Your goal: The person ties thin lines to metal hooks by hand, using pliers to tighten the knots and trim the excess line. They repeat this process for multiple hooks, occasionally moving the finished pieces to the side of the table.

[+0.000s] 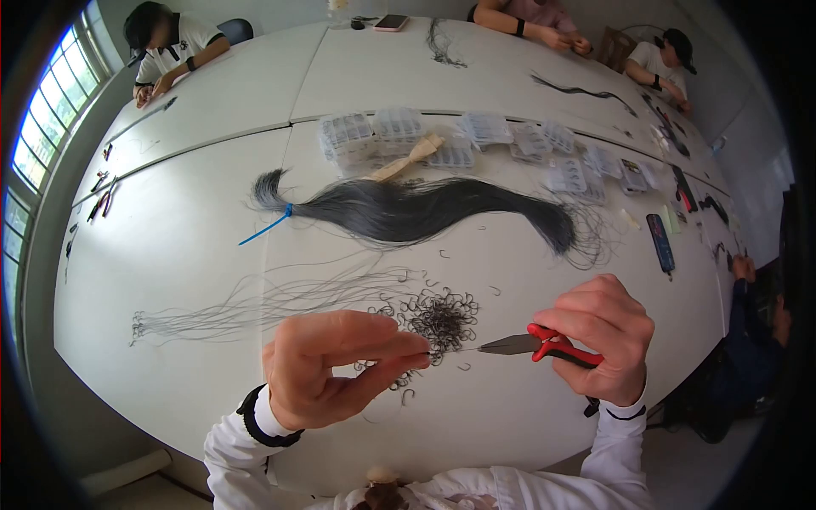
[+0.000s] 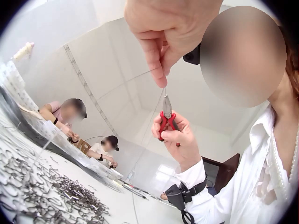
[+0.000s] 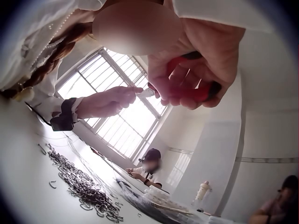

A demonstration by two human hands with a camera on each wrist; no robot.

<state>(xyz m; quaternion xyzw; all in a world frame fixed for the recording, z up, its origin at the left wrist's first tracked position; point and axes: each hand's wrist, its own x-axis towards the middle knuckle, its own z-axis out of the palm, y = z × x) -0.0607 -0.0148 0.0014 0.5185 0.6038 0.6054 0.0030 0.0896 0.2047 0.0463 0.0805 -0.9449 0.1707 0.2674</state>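
Observation:
My left hand (image 1: 336, 365) pinches a thin strand of line (image 1: 463, 349) between thumb and fingertips, over the near side of the table. In my right hand (image 1: 608, 336) are small pliers (image 2: 167, 112) with red-and-black handles. Their tips point at the left fingertips and meet the strand just beyond them. Whatever lies inside the left pinch is hidden by the fingers. Beneath and behind the hands spreads a pile of dark fish hooks (image 1: 442, 319). Left of it lie several thin lines (image 1: 255, 313) side by side, small hooks bunched at their far-left ends (image 1: 138, 326).
A thick bundle of dark line (image 1: 408, 208), bound with a blue cable tie (image 1: 269, 226), lies behind the hooks. Clear plastic boxes (image 1: 348, 136) stand farther back. More pliers (image 1: 104, 200) lie at the left edge, a dark blue tool (image 1: 660, 242) at right. Other people sit around the table.

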